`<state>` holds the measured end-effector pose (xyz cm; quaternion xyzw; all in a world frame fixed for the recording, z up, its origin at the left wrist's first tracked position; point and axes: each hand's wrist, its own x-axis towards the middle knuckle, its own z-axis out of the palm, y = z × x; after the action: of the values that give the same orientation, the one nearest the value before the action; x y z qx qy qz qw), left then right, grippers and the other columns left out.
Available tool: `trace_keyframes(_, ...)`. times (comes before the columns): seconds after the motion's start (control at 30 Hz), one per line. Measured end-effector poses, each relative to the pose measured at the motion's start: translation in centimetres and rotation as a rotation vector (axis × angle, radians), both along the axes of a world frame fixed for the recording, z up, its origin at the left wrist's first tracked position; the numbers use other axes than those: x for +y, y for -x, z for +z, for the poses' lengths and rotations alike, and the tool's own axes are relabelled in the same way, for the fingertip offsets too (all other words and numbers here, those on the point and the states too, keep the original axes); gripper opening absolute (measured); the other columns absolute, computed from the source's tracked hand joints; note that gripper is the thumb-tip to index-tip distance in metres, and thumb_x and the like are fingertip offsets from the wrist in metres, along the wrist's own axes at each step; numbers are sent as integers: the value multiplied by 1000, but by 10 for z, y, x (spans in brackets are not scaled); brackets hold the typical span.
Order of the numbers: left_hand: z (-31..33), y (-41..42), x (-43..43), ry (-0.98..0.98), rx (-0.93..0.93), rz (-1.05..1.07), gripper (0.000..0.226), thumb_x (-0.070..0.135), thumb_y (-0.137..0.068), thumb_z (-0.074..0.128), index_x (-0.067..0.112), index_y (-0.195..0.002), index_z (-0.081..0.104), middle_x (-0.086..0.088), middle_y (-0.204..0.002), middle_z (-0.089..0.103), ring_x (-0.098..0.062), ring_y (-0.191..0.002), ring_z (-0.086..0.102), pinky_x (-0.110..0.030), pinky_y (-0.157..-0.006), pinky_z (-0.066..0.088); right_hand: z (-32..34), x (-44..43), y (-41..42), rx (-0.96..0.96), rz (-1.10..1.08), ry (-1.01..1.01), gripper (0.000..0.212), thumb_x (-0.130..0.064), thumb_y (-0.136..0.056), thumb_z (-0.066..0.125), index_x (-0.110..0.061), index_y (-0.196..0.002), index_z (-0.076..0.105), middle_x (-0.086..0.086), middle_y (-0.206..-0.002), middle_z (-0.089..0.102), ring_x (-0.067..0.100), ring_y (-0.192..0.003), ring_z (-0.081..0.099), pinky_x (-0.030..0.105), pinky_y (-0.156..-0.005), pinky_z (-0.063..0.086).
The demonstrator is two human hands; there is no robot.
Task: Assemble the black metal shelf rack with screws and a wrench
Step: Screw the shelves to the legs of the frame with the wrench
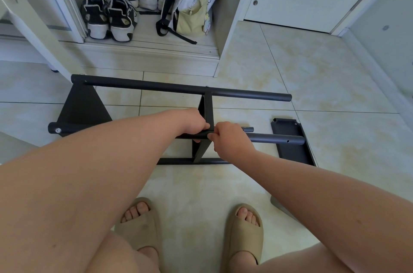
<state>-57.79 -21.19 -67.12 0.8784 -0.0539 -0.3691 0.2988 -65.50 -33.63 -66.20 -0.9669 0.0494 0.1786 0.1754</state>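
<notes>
The black metal rack (169, 88) lies on its side on the tiled floor, with long round tubes running left to right. One shelf panel (82, 105) is fixed at its left end; a screw head (57, 130) shows on the near tube there. A middle shelf panel (206, 107) stands between the tubes. My left hand (194, 124) grips the near tube at that panel's corner. My right hand (230, 138) is closed at the same corner, fingers pinched; whatever it holds is hidden. The near tube (277, 139) sticks out to the right. A loose shelf panel (292, 145) lies flat at the right.
A white cabinet (230, 33) stands behind the rack, with several shoes (111, 15) and a pale backpack (192, 4) in its open bay. My feet in tan slippers (243, 234) stand close in front. A white frame leg (38, 33) slants at the left.
</notes>
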Motion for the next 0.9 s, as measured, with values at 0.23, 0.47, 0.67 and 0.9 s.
trace_keyframes(0.23, 0, 0, 0, 5, -12, -2, 18, 24, -97, 57, 16, -81, 57, 0, -76, 57, -17, -68, 58, -28, -67, 53, -1, -4, 1, -96, 121, 94, 19, -29, -99, 55, -19, -88, 43, 0, -72, 46, 28, -68, 52, 34, -57, 42)
trace_keyframes(0.47, 1, 0, 0, 14, -6, 17, 22, 21, -98, 56, 20, -76, 52, 1, -78, 55, -21, -78, 59, -34, -81, 54, -2, -12, 0, -116, 90, 51, 22, -29, -97, 62, -21, -98, 41, -3, -74, 50, 18, -59, 50, 33, -53, 43)
trace_keyframes(0.67, 3, 11, 1, 6, -97, 6, 12, 19, -98, 52, 16, -87, 57, -2, -85, 56, -21, -78, 54, -29, -71, 48, 4, -14, 4, -82, 136, 46, 21, -33, -99, 59, -18, -108, 48, 4, -87, 64, 25, -72, 62, 42, -66, 57)
trace_keyframes(0.9, 16, 38, -8, -262, -383, 71, 42, 30, -100, 47, 17, -138, 37, -7, -133, 49, -31, -118, 50, -39, -93, 40, 19, -52, 27, -57, 147, 91, 29, -43, -99, 55, -22, -120, 52, -2, -105, 63, 20, -89, 61, 42, -80, 56)
